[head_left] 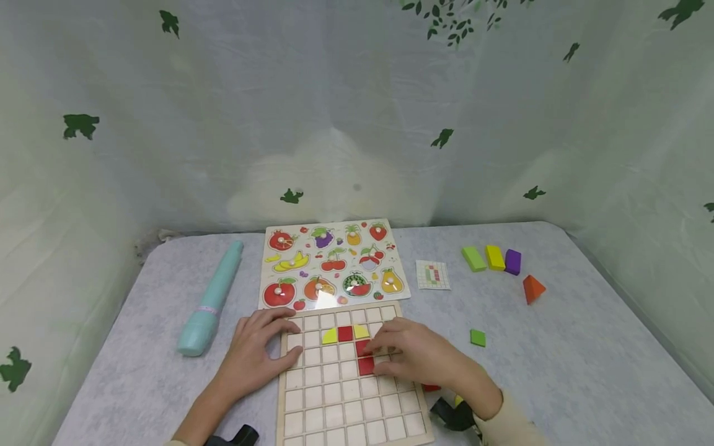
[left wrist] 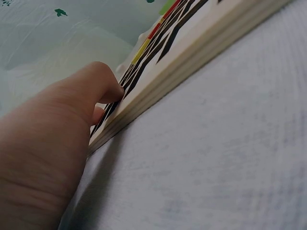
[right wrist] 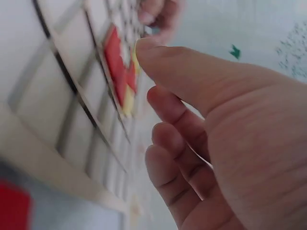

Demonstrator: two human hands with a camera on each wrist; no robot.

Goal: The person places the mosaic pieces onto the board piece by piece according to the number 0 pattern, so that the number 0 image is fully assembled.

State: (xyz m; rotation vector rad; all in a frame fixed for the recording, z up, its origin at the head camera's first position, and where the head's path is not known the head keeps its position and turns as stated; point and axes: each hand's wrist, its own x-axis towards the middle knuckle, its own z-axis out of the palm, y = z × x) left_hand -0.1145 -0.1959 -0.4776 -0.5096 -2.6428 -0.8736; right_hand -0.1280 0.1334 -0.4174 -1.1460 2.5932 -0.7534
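Behind the gridded board (head_left: 331,393) lies a fruit puzzle (head_left: 351,267); left fingers (head_left: 279,326) and right fingers (head_left: 386,340) are released.

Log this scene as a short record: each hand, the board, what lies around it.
Left hand: resting on the left edge of the board
Right hand: by the two red squares, nothing seen between thumb and fingers
Row on board: left yellow piece, red piece, right yellow piece
Below right yellow piece: the two red squares
Beyond board: puzzle, card to its right
Off to the right: purple block, orange wedge, green tile
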